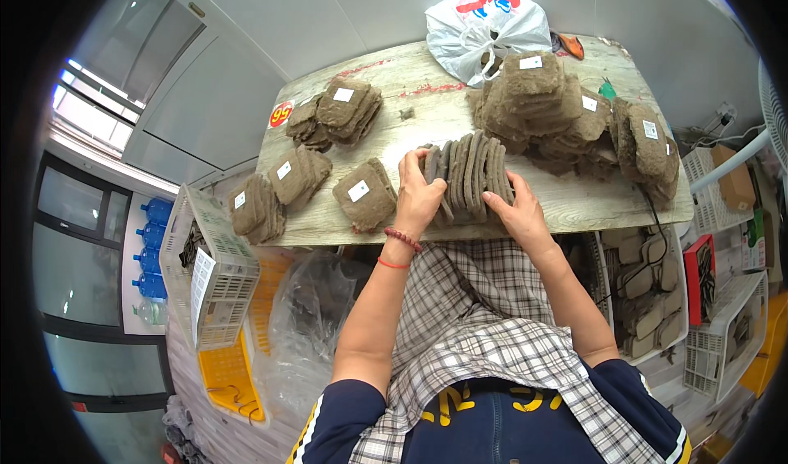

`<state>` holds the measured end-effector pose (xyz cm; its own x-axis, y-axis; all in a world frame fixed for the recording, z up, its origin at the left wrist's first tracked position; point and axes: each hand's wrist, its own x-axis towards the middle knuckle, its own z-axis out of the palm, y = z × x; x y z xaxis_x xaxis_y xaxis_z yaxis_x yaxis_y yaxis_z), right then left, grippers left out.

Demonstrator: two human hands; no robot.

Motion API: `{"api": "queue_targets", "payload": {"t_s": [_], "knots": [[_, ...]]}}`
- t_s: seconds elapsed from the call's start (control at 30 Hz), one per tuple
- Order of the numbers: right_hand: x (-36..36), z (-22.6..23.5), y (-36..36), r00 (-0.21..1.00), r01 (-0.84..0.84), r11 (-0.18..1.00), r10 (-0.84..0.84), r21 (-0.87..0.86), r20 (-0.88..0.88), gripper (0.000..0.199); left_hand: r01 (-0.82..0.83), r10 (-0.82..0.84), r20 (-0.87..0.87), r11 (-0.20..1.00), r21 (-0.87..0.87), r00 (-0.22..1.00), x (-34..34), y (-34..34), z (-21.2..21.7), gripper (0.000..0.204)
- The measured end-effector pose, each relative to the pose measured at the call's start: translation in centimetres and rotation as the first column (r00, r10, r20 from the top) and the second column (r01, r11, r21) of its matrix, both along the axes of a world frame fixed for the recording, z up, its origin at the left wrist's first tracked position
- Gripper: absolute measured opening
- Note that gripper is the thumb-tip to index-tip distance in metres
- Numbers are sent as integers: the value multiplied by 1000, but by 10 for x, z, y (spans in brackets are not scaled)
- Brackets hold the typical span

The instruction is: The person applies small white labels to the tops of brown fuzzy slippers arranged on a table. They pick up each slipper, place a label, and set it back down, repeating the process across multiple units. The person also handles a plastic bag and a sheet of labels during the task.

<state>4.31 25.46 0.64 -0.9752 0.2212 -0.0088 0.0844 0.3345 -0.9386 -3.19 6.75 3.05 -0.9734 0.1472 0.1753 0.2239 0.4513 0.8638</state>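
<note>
A row of fuzzy grey-brown pads stands on edge at the front of the table, pressed between my two hands. My left hand grips the left end of the row, thumb bent across the outer pads. At the right end my right hand holds with thumb on the near side and fingers behind. Just left of the row lies a labelled stack of similar pads. More stacks with small white labels lie further left. A large heap of pads covers the back right, with another labelled stack at the right edge.
A tied white plastic bag sits at the table's back against the wall. White crates stand left, near a yellow crate and a clear plastic sack. At right are crates of pads, a red box and a fan.
</note>
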Motion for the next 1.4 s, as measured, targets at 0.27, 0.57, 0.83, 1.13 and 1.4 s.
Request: {"api": "queue_targets", "payload": {"t_s": [0.27,0.57,0.83,1.13,1.4], "knots": [[-2,-7,2,1000,-9,997,8,-74,-19,62,101,-112,-267,993,-55,957,-3,8,-7,47],[-2,-13,5,998,55,986,-49,-155,38,54,68,-145,-316,968,-241,938,3,20,-3,46],[0,-8,5,999,29,986,-24,-163,29,62,3,-70,-226,959,-282,972,0,21,1,35],[-3,-18,4,999,23,977,-28,-213,-23,59,-17,-44,-226,966,-259,973,-3,25,-6,36],[-4,-18,4,998,43,991,-49,-128,-43,59,46,-172,-455,960,-275,874,6,33,5,63]]}}
